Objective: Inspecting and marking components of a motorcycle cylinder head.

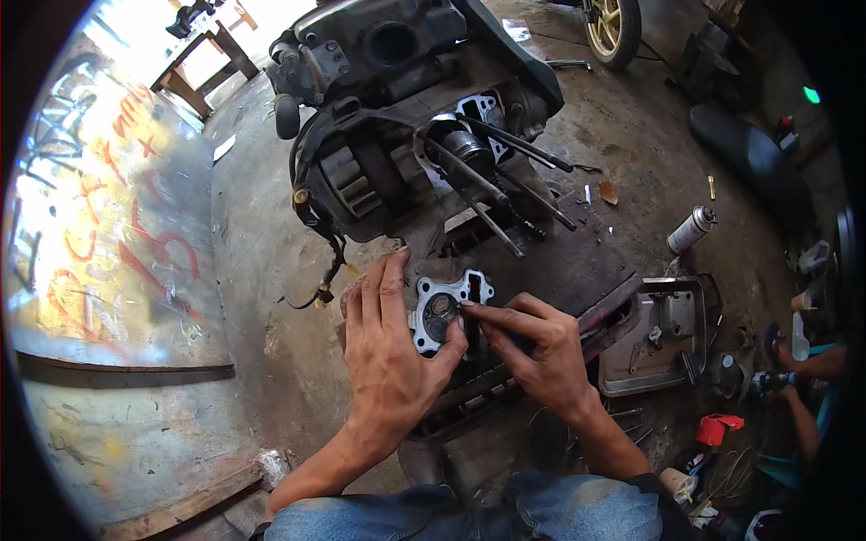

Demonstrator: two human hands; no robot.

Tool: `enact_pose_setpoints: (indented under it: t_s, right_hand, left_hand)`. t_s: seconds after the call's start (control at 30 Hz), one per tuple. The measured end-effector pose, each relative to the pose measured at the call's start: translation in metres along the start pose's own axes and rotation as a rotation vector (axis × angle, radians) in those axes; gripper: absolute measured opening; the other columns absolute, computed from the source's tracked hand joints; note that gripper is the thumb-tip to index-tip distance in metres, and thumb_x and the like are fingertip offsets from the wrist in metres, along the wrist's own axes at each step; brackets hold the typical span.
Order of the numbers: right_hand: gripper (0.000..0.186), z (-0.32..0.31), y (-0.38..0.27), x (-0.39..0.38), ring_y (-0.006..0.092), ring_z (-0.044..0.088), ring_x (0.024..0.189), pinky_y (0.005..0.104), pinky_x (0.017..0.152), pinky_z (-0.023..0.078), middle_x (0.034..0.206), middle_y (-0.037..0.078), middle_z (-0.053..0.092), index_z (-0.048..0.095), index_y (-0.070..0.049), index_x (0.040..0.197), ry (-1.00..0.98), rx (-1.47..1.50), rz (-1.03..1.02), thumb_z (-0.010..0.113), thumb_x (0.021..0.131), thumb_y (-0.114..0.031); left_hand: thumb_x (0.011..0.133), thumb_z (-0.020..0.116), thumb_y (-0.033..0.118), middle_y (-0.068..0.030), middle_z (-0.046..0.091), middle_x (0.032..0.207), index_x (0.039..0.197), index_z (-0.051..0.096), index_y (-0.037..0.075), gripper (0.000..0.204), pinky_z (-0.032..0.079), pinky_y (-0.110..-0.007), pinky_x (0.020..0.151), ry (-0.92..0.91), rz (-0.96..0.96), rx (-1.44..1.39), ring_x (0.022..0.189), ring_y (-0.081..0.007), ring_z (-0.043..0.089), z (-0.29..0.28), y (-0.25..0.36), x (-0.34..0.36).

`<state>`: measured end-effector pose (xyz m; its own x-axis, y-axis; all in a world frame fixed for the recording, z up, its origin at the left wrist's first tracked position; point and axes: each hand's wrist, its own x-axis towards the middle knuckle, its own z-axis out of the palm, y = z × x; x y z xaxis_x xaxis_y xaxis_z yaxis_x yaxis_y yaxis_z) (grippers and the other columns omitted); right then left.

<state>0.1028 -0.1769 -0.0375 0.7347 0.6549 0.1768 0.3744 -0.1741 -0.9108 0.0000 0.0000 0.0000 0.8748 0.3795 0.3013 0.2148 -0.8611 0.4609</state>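
While our left hand (pixel 390 356) grips the cylinder head (pixel 446 311) — fingers clasped round it — our right hand's (pixel 532 352) fingertips (pixel 469 307) pinch at its face.

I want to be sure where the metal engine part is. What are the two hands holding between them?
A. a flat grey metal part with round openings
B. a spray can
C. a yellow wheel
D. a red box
A: the left hand and right hand grip the flat grey metal part; the spray can lies apart on the floor.
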Motion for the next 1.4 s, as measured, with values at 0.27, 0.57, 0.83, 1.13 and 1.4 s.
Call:
enact_pose_setpoints:
  t_s: [0.27,0.57,0.83,1.13,1.4]
  right_hand:
    - [0.035,0.006,-0.004,0.004,0.0253,0.073,0.075,0.0382,0.068,0.058,0.092,0.011,0.072,0.083,-0.013,0.129,0.015,0.025,-0.044,0.078,0.096,-0.003]
    - [0.038,0.008,-0.004,0.006,0.0233,0.072,0.075,0.0374,0.067,0.057,0.09,0.01,0.071,0.082,-0.014,0.131,0.045,0.022,-0.033,0.077,0.096,-0.001]
    - [0.038,0.004,-0.001,0.008,0.0247,0.071,0.074,0.0383,0.067,0.057,0.089,0.011,0.07,0.082,-0.013,0.131,0.047,0.011,-0.056,0.078,0.095,-0.001]
    - [0.038,0.002,-0.005,0.01,0.0212,0.071,0.074,0.0354,0.067,0.056,0.088,0.01,0.071,0.083,-0.013,0.13,0.039,-0.01,-0.053,0.078,0.094,0.0]
    - [0.037,-0.001,0.0,0.005,0.0242,0.073,0.075,0.0377,0.068,0.058,0.091,0.01,0.072,0.083,-0.015,0.13,0.038,-0.024,-0.034,0.078,0.095,-0.003]
  left_hand:
    - [0.084,0.087,0.025,-0.0274,0.054,0.151,0.159,0.043,-0.004,0.092,0.038,-0.059,0.121,-0.009,0.037,0.053,0.135,-0.0498,0.054,-0.006,-0.006,-0.001]
    - [0.084,0.086,0.021,-0.025,0.054,0.153,0.159,0.044,-0.004,0.089,0.042,-0.052,0.12,-0.01,0.02,0.053,0.14,-0.0444,0.053,-0.004,-0.002,-0.001]
    - [0.083,0.087,0.025,-0.0263,0.055,0.15,0.159,0.045,-0.004,0.092,0.041,-0.058,0.119,0.014,0.026,0.029,0.135,-0.0479,0.054,-0.001,0.001,0.001]
    - [0.083,0.087,0.021,-0.0258,0.054,0.153,0.16,0.043,-0.003,0.092,0.043,-0.052,0.12,0.004,0.027,0.057,0.139,-0.0448,0.053,-0.003,0.002,0.002]
    - [0.082,0.087,0.024,-0.0269,0.055,0.15,0.159,0.045,-0.003,0.092,0.04,-0.058,0.12,0.017,0.031,0.016,0.134,-0.0493,0.055,0.002,0.001,0.001]
